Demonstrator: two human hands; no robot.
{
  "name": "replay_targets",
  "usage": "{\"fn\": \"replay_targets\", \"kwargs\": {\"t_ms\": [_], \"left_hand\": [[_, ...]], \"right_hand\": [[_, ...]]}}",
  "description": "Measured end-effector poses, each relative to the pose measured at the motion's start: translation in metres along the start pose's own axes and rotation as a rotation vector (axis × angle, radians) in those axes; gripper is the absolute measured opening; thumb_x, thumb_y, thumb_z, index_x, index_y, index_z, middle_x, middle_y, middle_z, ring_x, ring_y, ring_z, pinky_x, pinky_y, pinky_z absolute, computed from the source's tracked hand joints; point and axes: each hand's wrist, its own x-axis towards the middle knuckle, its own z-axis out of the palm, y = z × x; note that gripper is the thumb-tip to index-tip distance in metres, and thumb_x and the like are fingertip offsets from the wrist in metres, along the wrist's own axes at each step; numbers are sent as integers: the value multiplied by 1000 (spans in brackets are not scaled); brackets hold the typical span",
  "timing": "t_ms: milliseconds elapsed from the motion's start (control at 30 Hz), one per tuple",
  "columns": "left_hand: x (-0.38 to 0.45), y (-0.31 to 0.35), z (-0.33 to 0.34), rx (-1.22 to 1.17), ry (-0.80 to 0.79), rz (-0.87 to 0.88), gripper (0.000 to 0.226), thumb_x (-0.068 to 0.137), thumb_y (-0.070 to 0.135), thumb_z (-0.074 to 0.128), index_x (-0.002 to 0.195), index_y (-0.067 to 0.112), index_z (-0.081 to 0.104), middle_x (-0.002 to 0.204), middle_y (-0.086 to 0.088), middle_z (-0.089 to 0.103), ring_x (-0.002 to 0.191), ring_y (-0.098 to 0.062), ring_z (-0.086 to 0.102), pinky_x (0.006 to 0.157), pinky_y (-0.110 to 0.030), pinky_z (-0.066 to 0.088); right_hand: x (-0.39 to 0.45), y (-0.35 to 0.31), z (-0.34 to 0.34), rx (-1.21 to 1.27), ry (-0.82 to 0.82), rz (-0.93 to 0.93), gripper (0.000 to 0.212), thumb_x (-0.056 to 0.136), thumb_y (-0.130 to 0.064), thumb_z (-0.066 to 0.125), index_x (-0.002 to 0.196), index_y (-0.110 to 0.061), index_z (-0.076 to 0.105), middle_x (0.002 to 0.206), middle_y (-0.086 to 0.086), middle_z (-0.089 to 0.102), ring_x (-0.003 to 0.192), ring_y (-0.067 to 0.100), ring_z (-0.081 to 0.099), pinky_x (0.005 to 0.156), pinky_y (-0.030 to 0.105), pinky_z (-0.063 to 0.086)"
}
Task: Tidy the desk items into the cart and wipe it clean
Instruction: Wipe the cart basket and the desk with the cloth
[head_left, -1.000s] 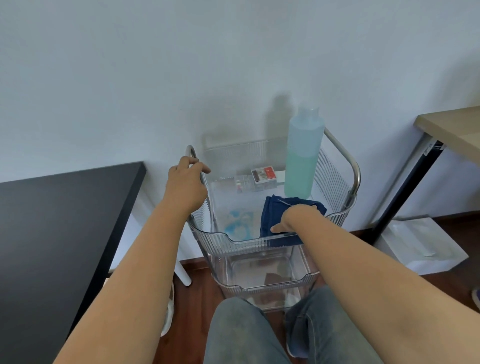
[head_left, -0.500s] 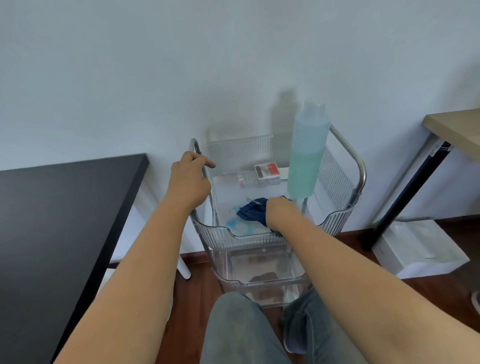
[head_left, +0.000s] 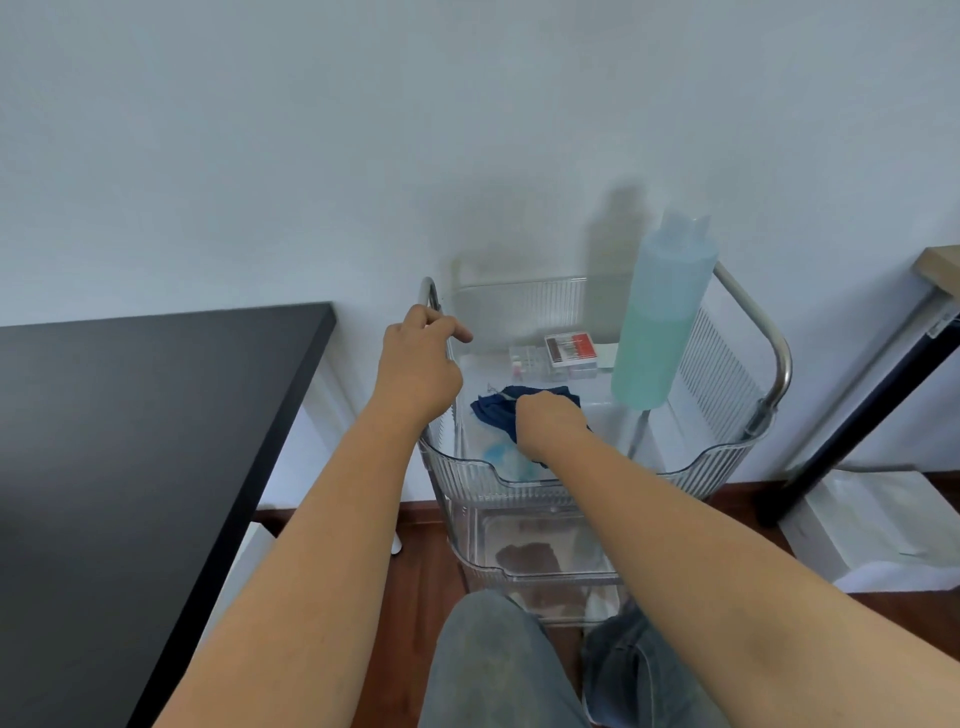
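Observation:
A clear plastic cart (head_left: 717, 462) with metal handles stands against the wall. My left hand (head_left: 418, 366) grips the cart's left metal handle. My right hand (head_left: 548, 423) is inside the top tray and holds a dark blue cloth (head_left: 493, 408) bunched against the tray floor. Also in the top tray are a tall bottle of blue-green liquid (head_left: 660, 322), a small red and white box (head_left: 569, 351) and a small clear case (head_left: 524, 358). Part of the cloth is hidden under my hand.
A black desk (head_left: 130, 467) lies to the left of the cart. A wooden table (head_left: 940, 265) with a black leg (head_left: 857, 421) stands at the right, with a white box (head_left: 878, 525) on the wood floor below it. My knees are at the bottom.
My right hand has slid the blue cloth from the tray's front right edge leftward and inward, bunching it. My left hand has stayed on the handle.

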Motion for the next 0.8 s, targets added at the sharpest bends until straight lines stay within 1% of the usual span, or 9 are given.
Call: {"fn": "replay_targets", "kwargs": {"t_ms": [200,300,333,367,433,467,567,667,800], "left_hand": [[1,-2,3,0,22,1,51,80,-8,45,114,23,66,124,2,50,117,-28,42,91,-25,35],[2,-3,4,2,33,-8,51,81,-7,44,114,24,66,124,2,51,117,-29,40,90,-23,30],[2,-3,4,3,35,-11,51,81,-7,44,115,25,65,124,3,51,117,-29,40,90,-22,29],[2,-3,5,5,36,-12,51,81,-7,44,115,25,65,124,3,51,117,-29,39,90,-22,28],[2,-3,5,2,39,-13,51,82,-7,44,115,26,65,124,4,51,117,-28,39,90,-21,27],[1,-3,5,-1,41,-14,51,82,-7,44,115,26,65,123,4,51,117,-28,39,90,-21,27],[1,-4,4,-15,40,-20,51,82,-8,43,113,26,65,123,5,51,117,-27,39,89,-22,28],[2,-4,5,-24,40,-18,51,82,-7,43,112,27,66,122,6,50,115,-27,41,88,-22,28],[1,-4,5,-29,46,-25,51,82,-7,44,113,27,66,122,5,50,115,-27,41,87,-22,28]], "right_hand": [[2,-18,2,-154,-104,-296,33,94,-13,51,126,-13,56,112,11,61,100,29,59,70,32,43],[-8,-5,3,-148,-145,-418,34,96,-15,49,129,-15,56,95,5,58,91,29,55,65,27,38],[-9,3,3,-107,-180,-434,33,96,-14,48,127,-16,59,98,2,61,94,28,55,66,26,38],[-10,11,4,-62,-221,-450,35,96,-12,47,128,-19,61,113,1,64,101,28,56,70,26,40],[-13,27,2,-7,-305,-481,47,93,-1,45,129,-27,62,141,-7,52,116,24,54,83,26,40],[-14,33,0,-10,-332,-487,55,90,5,43,128,-30,63,145,-10,48,119,22,52,87,24,38],[-14,45,-9,-66,-306,-443,65,84,12,42,127,-32,62,145,-11,48,122,20,51,90,22,37],[-12,55,-8,-119,-196,-286,65,85,5,51,137,-35,52,140,1,54,112,27,58,88,31,48],[-16,55,-2,-161,-223,-25,44,88,-11,60,131,-13,55,117,10,62,103,27,61,76,34,49]]}}
